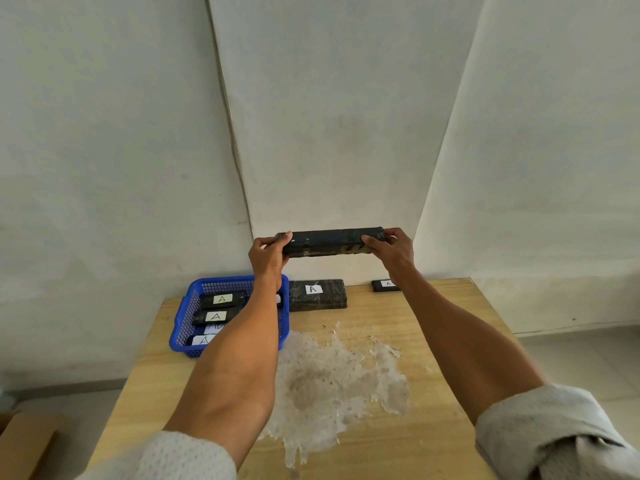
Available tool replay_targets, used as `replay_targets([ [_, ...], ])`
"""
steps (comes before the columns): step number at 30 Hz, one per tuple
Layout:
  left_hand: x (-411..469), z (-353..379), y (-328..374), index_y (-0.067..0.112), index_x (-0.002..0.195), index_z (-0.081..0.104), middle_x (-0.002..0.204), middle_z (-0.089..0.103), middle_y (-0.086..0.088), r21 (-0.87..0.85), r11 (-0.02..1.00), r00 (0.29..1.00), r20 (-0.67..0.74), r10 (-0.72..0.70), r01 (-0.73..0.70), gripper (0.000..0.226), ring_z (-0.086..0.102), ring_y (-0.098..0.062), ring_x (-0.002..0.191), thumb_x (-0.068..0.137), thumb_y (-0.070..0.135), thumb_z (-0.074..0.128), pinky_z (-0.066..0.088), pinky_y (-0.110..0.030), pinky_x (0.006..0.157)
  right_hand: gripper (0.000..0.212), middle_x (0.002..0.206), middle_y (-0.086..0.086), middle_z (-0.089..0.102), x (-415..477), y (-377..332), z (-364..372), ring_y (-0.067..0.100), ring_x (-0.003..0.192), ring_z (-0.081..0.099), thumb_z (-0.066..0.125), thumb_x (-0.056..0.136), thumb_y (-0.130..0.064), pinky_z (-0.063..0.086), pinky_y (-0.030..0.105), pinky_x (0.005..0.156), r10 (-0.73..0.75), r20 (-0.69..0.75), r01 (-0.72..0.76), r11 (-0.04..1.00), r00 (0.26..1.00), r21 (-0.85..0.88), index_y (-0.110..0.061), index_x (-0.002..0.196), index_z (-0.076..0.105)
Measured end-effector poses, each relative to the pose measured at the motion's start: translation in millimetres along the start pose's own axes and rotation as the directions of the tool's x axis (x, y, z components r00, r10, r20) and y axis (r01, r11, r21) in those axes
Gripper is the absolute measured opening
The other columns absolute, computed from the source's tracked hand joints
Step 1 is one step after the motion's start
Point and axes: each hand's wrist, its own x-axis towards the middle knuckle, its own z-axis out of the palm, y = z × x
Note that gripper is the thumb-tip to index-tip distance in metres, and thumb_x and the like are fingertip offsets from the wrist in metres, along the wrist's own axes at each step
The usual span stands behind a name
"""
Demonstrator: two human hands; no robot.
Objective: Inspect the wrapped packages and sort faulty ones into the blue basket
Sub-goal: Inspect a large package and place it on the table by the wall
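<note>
Left grip (pixel 268 256) and right grip (pixel 389 249) each clamp 1 end of the same dark wrapped package (pixel 329 241), fingers curled round it. The package is level and raised well above the worktop (pixel 398 327), in front of the white wall. There is lighter mottling along its lower near edge, toward the right grip; I cannot tell whether this is a fault. The blue basket (pixel 178 336) sits on the worktop below the left grip, and my left forearm crosses over its right side. Inside it are dark packages with 4 white labels showing: 3 read "A", and 1 is partly covered. Below and between the 2 grips a flat labelled package (pixel 317 295), also marked "A", lies on the worktop against the wall, just beside the basket. Below the right grip is a smaller dark package (pixel 384 285), its label partly hidden by my right forearm. Nearer me than both grips is a pale peeled patch (pixel 329 382) in the worktop surface.
</note>
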Motion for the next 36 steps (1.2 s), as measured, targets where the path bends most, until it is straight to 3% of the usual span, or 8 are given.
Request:
replay_targets([
  [9,-7,27,1,0.014,0.075,0.071,0.117,0.065,-0.017,-0.04,0.996,0.995,0.065,0.078,-0.075,0.013,0.062,-0.024,0.11,0.081,0.021,0.081,0.056,-0.04,0.096,0.045,0.117,0.021,0.063,0,10,-1,0.039,0.1,0.068,0.083,0.083,-0.014,0.063,0.046,0.081,0.419,0.036,-0.378,0.776,0.907,0.504,0.001,0.116,0.057],
  [12,-15,35,4,0.006,0.088,0.071,0.11,0.067,-0.016,-0.066,0.995,0.989,0.122,0.089,-0.082,0.011,0.063,-0.027,0.109,0.081,0.008,0.079,0.058,-0.036,0.09,0.035,0.127,0.028,0.058,-4,24,0,0.04,0.103,0.065,0.071,0.088,-0.005,0.061,0.044,0.082,0.472,0.119,-0.428,0.629,0.874,0.649,0.001,0.118,0.054],
  [16,-16,33,5,0.014,0.125,0.057,0.125,0.056,-0.012,-0.164,0.985,0.979,0.201,-0.015,0.049,0.06,0.06,-0.026,0.115,0.073,0.003,0.085,0.06,-0.031,0.08,0.033,0.125,0.025,0.058,-11,26,-1,0.036,0.099,0.065,0.063,0.092,-0.008,0.058,0.042,0.094,0.488,0.14,-0.435,0.568,0.862,0.698,0.001,0.122,0.051],
  [21,-16,27,8,0.012,0.133,0.058,0.129,0.063,-0.017,-0.155,0.971,0.945,0.299,-0.129,0.182,0.058,0.061,-0.03,0.12,0.08,0.0,0.077,0.06,-0.03,0.076,0.002,0.12,0.021,0.062,-13,19,8,0.034,0.111,0.063,0.063,0.095,-0.005,0.059,0.042,0.092,0.405,-0.032,-0.356,0.835,0.914,0.42,-0.004,0.095,0.063],
  [26,-15,20,5,0.012,0.136,0.053,0.129,0.063,-0.018,-0.223,0.951,0.953,0.26,-0.154,0.214,0.062,0.067,-0.033,0.112,0.08,-0.001,0.077,0.061,-0.032,0.077,0.044,0.117,0.013,0.062,-17,20,7,0.023,0.097,0.059,0.087,0.075,-0.037,0.054,0.033,0.086,0.096,0.113,-0.1,0.994,0.989,0.038,-0.023,0.114,0.072],
  [29,-17,20,7,0.006,0.139,0.048,0.126,0.064,-0.018,-0.226,0.947,0.948,0.273,-0.162,0.227,0.066,0.065,-0.036,0.114,0.081,0.001,0.077,0.061,-0.032,0.079,0.073,0.127,0.007,0.047,-23,20,7,0.022,0.103,0.057,0.097,0.06,-0.041,0.047,0.033,0.094,-0.064,0.185,0.127,0.927,0.981,-0.352,-0.026,0.123,0.065],
  [33,-19,23,5,0.004,0.127,0.058,0.121,0.067,-0.019,-0.142,0.968,0.944,0.287,-0.161,0.208,0.053,0.066,-0.032,0.11,0.08,0.006,0.08,0.061,-0.035,0.081,0.041,0.119,0.012,0.069,-31,5,11,0.032,0.107,0.064,0.082,0.083,-0.019,0.045,0.029,0.079,-0.242,0.096,0.254,0.795,0.965,-0.55,-0.018,0.121,0.068],
  [36,-20,27,4,0.015,0.125,0.056,0.126,0.058,-0.014,-0.061,0.978,0.949,0.261,-0.179,0.201,0.056,0.051,-0.03,0.122,0.077,0.015,0.084,0.058,-0.044,0.087,0.031,0.112,0.01,0.073,-34,-2,10,0.034,0.103,0.063,0.075,0.089,-0.028,0.04,0.031,0.071,-0.214,0.087,0.211,0.669,0.973,-0.713,-0.026,0.12,0.069],
])
